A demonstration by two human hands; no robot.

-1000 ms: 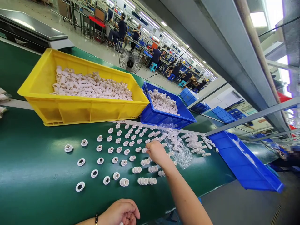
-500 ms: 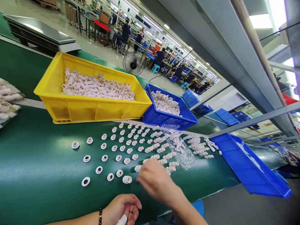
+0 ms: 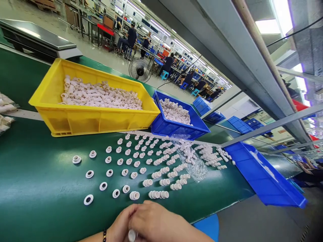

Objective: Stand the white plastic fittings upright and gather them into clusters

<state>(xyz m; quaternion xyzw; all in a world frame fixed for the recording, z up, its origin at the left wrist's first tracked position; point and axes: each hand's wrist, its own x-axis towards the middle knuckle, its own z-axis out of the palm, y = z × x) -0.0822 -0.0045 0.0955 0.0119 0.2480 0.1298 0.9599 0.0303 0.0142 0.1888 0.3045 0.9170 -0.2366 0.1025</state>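
My two hands meet at the bottom edge of the head view. My left hand (image 3: 119, 226) is curled with a bead bracelet at its wrist, and my right hand (image 3: 153, 222) is closed over it. Between them shows the end of a small white plastic fitting (image 3: 131, 235), gripped by both. Just beyond my hands, several white ring-shaped fittings (image 3: 126, 168) stand in rows on the green conveyor belt (image 3: 37, 188). A loose heap of white fittings (image 3: 202, 154) lies farther right on clear plastic.
A yellow bin (image 3: 93, 117) full of white fittings stands at the back of the belt, with a blue bin (image 3: 176, 126) of fittings beside it. A tilted blue tray (image 3: 262, 174) hangs off the belt's right end. Bagged parts (image 3: 5, 111) lie far left. People sit at distant benches.
My right hand has drawn back from the rows of fittings to the bottom edge and closed over my left hand, where a white fitting now shows between them.
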